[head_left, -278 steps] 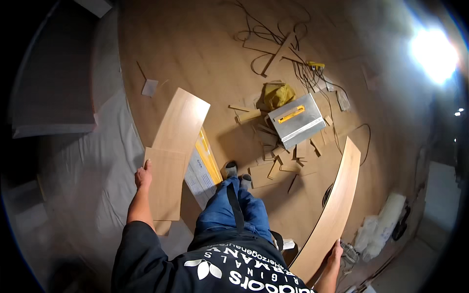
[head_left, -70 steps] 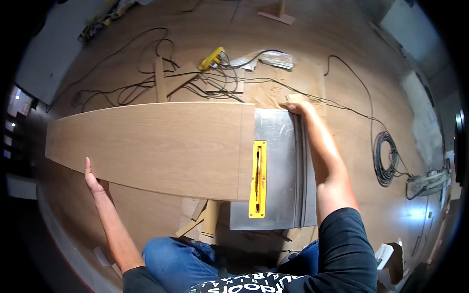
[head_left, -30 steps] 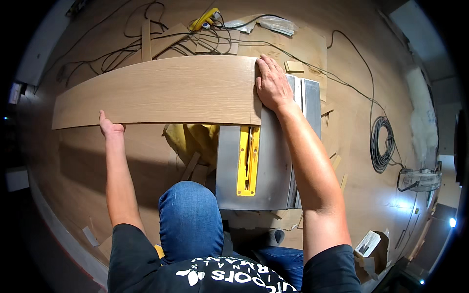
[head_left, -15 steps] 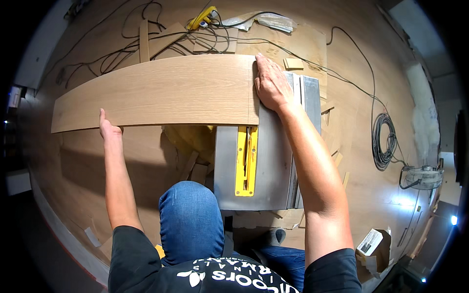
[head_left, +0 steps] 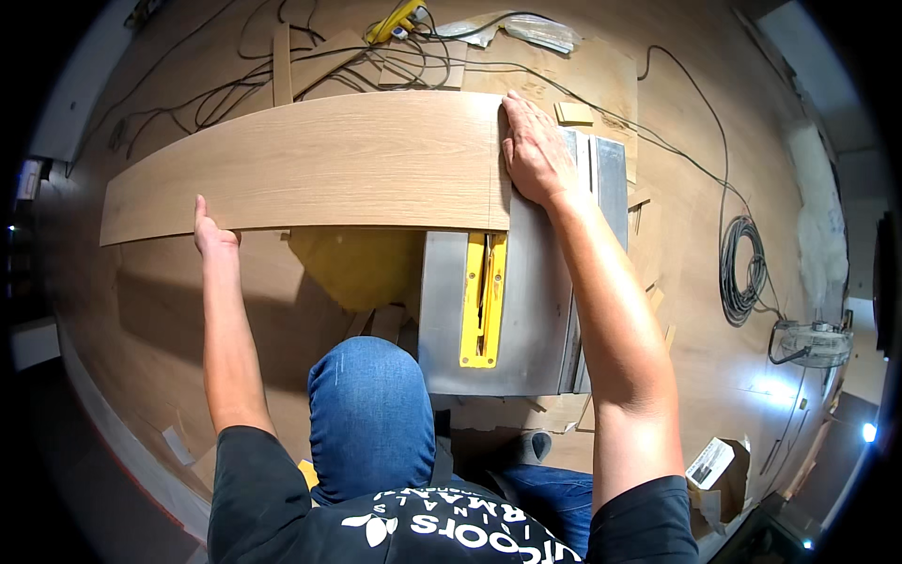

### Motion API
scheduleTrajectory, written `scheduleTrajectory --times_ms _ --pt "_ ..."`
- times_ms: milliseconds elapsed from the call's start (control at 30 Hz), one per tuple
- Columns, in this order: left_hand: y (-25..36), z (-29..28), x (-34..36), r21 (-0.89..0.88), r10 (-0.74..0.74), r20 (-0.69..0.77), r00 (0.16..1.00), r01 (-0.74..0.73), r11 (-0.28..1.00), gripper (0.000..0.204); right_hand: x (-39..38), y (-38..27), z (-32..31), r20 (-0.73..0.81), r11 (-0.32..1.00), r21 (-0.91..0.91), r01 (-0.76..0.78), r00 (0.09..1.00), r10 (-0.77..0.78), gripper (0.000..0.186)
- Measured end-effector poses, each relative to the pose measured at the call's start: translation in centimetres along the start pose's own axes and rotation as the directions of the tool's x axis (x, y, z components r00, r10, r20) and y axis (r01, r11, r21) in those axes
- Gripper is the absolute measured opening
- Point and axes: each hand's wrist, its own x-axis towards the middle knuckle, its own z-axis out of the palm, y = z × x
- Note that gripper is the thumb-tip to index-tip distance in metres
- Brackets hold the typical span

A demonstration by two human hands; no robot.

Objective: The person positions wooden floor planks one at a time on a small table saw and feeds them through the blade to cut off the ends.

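Note:
A long light-brown wooden plank lies crosswise over the far part of a grey table saw, reaching well out to the left. Across the plank, close to its right end, runs a thin line. My left hand grips the near edge of the overhanging part, thumb on top and fingers hidden beneath. My right hand holds the right end, its fingers laid along that end toward the far corner. Nearer me, the saw's yellow slotted insert shows a dark blade slot; its far end is under the plank.
Beside the saw, under the plank, is a yellow bag-like thing. Tangled black cables, a yellow tool and wood offcuts lie beyond. A coiled cable, a fan and an opened box are at right.
The view has shifted slightly, so saw and plank appear a little higher and farther right. The yellow bag-like thing looks larger and brighter. Both hands keep their places on the plank.

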Motion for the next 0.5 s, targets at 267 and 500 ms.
scheduleTrajectory --times_ms 267,500 --pt "0.02 -0.23 0.06 0.028 0.053 0.026 0.998 -0.054 0.998 0.045 -0.01 -0.40 -0.01 -0.023 1.000 -0.009 0.004 1.000 -0.005 0.053" --pt "0.00 -0.48 0.55 0.001 0.051 0.029 0.998 -0.051 0.999 0.045 0.01 -0.22 0.05 0.006 1.000 -0.007 0.000 1.000 0.000 0.055"
